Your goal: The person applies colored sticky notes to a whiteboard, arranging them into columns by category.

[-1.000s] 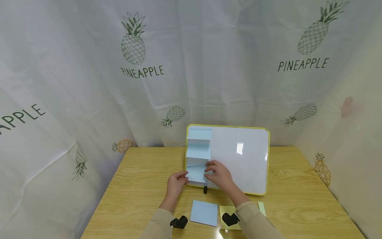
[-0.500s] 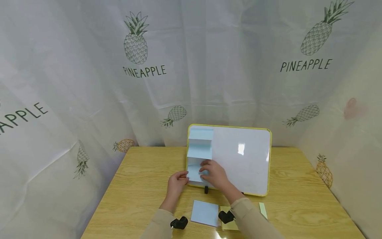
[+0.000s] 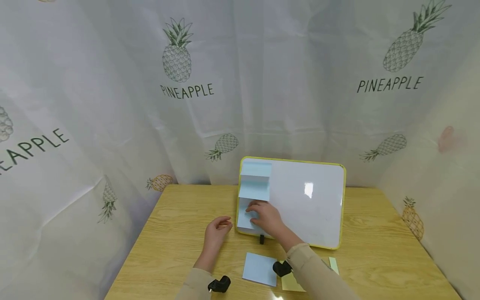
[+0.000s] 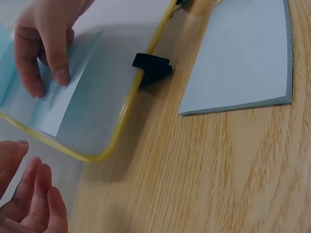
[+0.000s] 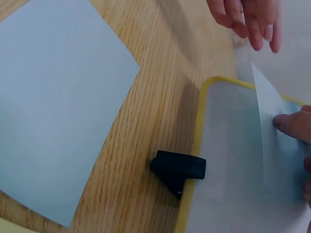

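Fingers of the left hand loosely bent, holding nothing, just off the left edge of the board. Right hand: fingers bent and apart, touching the lowest note, which is on the board, lower left. Nothing visibly pinched.

Nearest: tan sleeves, then blue pad, yellow pad and green strip in front of the board. Right sleeve covers part of the yellow pad in head view. Left wrist view gives the blue pad's thick edge; head view shows it almost flat. Both wrist views show the black clip gripping the yellow rim; in head view it's just a small dark block. Wrist views also show part of the lowest note standing off the board; right wrist view has the thumb on its face. Only head view gets the whole column, two upper notes above the lowest.

Versus a second ago: left fingers were at the note's left edge, now clear of it. Right hand was at its right edge, now farther left, over the note. Upper notes and pads look the same.

Table is light wood grain, with a glare spot at the front. Behind, pale creased curtain, printed with pineapples and "PINEAPPLE".
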A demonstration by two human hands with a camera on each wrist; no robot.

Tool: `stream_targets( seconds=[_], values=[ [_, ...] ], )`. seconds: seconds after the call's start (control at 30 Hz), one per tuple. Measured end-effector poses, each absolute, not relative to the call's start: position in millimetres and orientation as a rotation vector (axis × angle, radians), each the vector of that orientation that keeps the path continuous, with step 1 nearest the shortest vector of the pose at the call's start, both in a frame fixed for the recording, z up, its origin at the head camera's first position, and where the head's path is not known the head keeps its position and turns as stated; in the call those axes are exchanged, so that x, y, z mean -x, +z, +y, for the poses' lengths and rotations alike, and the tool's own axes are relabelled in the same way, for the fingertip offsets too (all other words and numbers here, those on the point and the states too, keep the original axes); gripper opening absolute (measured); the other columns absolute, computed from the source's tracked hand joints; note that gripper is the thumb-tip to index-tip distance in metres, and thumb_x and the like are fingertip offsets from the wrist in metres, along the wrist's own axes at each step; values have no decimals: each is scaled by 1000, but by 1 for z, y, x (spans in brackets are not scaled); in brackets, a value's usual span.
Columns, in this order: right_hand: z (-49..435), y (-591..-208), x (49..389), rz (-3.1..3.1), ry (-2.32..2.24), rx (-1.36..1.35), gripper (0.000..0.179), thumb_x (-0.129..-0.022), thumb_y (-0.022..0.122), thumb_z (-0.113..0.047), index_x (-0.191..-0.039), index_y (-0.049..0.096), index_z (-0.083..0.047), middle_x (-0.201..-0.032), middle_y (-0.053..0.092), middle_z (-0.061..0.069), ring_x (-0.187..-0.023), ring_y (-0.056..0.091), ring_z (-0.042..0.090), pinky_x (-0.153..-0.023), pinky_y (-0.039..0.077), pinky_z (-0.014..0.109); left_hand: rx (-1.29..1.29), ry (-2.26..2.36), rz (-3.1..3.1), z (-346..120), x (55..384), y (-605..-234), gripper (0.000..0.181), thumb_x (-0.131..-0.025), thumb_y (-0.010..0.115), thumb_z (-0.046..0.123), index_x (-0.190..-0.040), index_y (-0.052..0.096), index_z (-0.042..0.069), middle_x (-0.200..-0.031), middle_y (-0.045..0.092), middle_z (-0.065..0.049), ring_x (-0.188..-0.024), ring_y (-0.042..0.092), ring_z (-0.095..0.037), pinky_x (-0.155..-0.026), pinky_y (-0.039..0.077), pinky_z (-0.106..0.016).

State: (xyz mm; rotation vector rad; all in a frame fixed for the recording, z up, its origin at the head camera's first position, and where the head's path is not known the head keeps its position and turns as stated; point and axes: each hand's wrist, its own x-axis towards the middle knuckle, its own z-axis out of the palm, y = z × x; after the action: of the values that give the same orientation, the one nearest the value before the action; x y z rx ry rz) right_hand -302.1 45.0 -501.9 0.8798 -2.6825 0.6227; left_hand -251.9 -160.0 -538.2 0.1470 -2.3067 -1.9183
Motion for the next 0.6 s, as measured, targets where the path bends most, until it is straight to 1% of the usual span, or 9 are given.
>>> stream_targets(
  seconds=[0.17,0.37,0.43,0.57,0.6],
  values=[
    [40,-502,306,-2692,613,-889,35,-73,86,-15,-105,72,-17,-110,66,-2,-103,62,19,-87,50,37,-121,-1908,-2307,-163,250,-539,27,-87,71,1,-112,67,-7,-93,68,-12,-80,65,-23,-67,51,-26],
    [33,-502,311,-2734,652,-850,41,-74,86,-16,-110,68,-16,-110,68,-1,-103,62,19,-87,49,38,-127,-1883,-2312,-167,247,-540,28,-86,72,0,-112,67,-7,-92,69,-11,-77,63,-19,-65,50,-25],
    [31,-502,311,-2735,690,-839,40,-73,86,-15,-108,66,-16,-107,68,-1,-101,63,20,-85,50,38,-124,-1881,-2317,-168,246,-540,27,-86,71,-1,-112,67,-7,-93,69,-12,-77,64,-20,-66,51,-26],
    [26,-501,310,-2714,732,-832,38,-72,87,-13,-98,60,-16,-98,67,-2,-89,62,18,-77,50,36,-117,-1868,-2334,-171,244,-539,26,-87,69,-2,-113,67,-5,-94,68,-12,-78,64,-21,-66,50,-26],
    [26,-501,311,-2713,739,-829,38,-72,88,-13,-96,58,-16,-97,66,-2,-88,61,17,-76,50,36,-110,-1868,-2337,-170,240,-533,26,-87,68,-3,-113,66,-7,-95,68,-15,-79,64,-25,-66,51,-27]
  ],
)
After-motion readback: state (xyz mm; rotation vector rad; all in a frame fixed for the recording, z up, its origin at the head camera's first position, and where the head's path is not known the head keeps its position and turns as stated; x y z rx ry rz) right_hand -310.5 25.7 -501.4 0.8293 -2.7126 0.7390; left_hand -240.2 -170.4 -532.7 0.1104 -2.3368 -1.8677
